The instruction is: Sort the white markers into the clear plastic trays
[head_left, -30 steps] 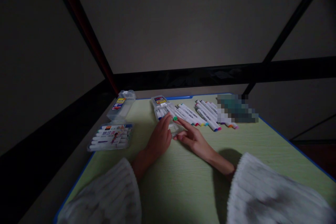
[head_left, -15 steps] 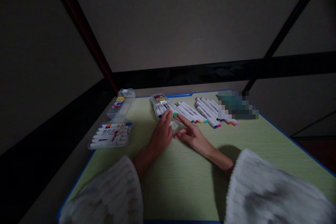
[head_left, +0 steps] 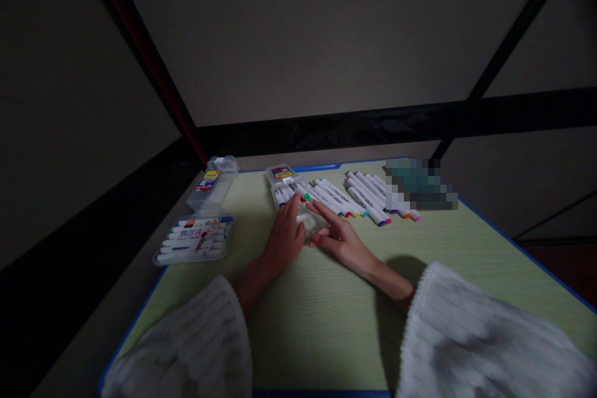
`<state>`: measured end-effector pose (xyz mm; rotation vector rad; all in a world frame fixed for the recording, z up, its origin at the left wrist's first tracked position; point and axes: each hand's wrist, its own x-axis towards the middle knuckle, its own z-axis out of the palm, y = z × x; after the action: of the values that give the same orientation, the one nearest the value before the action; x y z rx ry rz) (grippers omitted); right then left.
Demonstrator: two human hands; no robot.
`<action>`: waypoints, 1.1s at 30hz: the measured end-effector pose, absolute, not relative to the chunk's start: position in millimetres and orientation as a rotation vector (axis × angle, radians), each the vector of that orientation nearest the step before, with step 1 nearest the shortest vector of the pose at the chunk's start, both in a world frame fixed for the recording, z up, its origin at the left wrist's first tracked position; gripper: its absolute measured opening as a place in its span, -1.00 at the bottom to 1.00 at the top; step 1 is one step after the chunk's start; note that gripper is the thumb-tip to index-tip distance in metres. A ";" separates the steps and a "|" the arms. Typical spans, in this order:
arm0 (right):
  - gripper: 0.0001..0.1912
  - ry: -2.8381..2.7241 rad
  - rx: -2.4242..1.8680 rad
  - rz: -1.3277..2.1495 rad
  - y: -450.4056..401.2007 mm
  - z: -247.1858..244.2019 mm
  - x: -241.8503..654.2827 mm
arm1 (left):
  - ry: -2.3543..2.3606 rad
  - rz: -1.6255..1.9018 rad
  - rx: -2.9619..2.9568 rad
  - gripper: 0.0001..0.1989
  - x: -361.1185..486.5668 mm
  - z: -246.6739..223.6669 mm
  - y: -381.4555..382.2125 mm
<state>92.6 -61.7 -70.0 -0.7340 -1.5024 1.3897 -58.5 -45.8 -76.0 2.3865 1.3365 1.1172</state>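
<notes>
My left hand (head_left: 283,231) is at the left side of a clear plastic marker case (head_left: 306,220), its fingers closed along the edge. My right hand (head_left: 344,241) holds the right side of the case between thumb and fingers, with the index finger stretched towards a green-capped marker (head_left: 306,197). White markers (head_left: 285,191) lie in the far part of the case, under a piece with a coloured label (head_left: 282,173). My fingers partly cover the near part of the case and the marker ends.
Loose white markers with coloured caps lie in two groups, one near (head_left: 333,196) and one farther right (head_left: 368,196). A filled marker case (head_left: 193,240) and a clear labelled case (head_left: 212,189) stand left. A blurred greenish object (head_left: 417,185) lies far right on the blue-edged table (head_left: 321,323).
Fingers of my left hand have drawn slightly back from the green-capped marker, so more of the clear case shows between my hands. The view has shifted a little.
</notes>
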 end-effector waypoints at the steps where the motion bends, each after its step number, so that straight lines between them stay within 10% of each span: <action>1: -0.25 -1.503 -0.738 1.388 -61.8 -69.9 92.8 | 1.335 1.122 2.387 -0.38 -58.7 -76.7 -45.6; 26: -0.34 -1.511 -0.767 1.410 -62.0 -69.8 91.8 | 1.377 1.121 2.298 -0.39 -57.5 -70.1 -47.0; 33: -0.63 -1.779 -0.915 1.046 -67.6 -65.8 92.9 | 1.399 1.103 2.341 -0.37 -58.5 -67.5 -46.1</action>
<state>92.9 -67.6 -65.8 -0.9146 -1.7794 1.0459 -58.5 -46.1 -67.5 2.3410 1.3990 1.1035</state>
